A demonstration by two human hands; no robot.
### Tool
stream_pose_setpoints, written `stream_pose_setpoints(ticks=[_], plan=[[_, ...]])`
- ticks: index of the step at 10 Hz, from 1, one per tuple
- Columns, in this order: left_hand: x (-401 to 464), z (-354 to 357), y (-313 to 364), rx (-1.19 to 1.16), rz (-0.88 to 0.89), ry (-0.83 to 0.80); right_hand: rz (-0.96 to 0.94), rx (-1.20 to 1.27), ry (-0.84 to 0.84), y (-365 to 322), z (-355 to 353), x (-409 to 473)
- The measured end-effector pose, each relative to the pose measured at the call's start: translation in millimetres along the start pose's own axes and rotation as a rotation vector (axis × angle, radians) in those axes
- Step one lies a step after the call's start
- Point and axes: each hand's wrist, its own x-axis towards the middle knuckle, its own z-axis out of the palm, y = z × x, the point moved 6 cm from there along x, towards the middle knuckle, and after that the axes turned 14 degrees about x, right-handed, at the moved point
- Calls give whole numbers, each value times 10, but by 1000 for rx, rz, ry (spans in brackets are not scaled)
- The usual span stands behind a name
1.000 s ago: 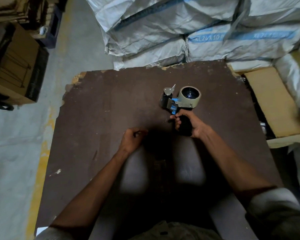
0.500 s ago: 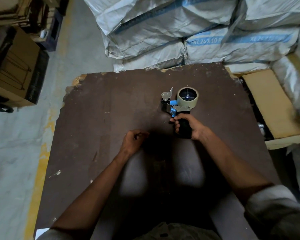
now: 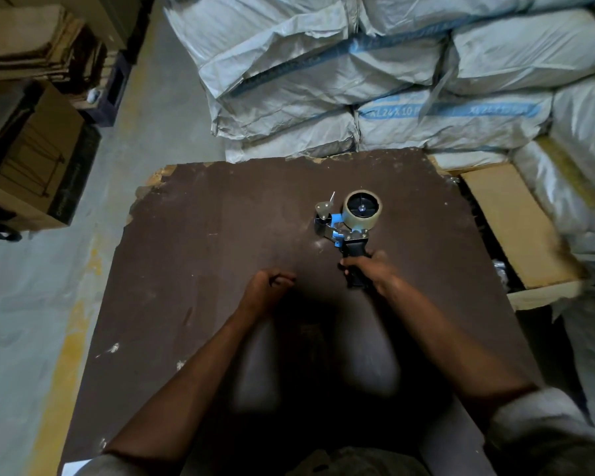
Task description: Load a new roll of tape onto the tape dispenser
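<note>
Stacked white sacks point(image 3: 375, 73) with blue printed bands fill the far side of the scene, and cardboard boxes point(image 3: 31, 166) sit on the grey floor to the left. In front of the person lies a dark brown board point(image 3: 203, 262) with chipped far corners; a flat piece of cardboard point(image 3: 509, 221) lies just beside its right edge. The person's two bare forearms reach out over the board. The right hand point(image 3: 368, 269) is wrapped tight around the black handle of the tape dispenser point(image 3: 347, 231), which stands on the board towards its far right. A roll of tape point(image 3: 362, 210) sits on the dispenser's hub, beside the blue and metal front parts. The left hand point(image 3: 267, 286) is curled into a loose fist, resting near the board's middle, with nothing visibly held
</note>
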Motion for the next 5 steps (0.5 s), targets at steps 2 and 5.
stream_pose_setpoints(ticks=[2, 5], plan=[[-204, -48, 163, -47, -66, -21, -163, -379, 107, -156, -36, -247], [-578, -131, 384, 237, 97, 27, -436, -759, 249, -144, 172, -687]])
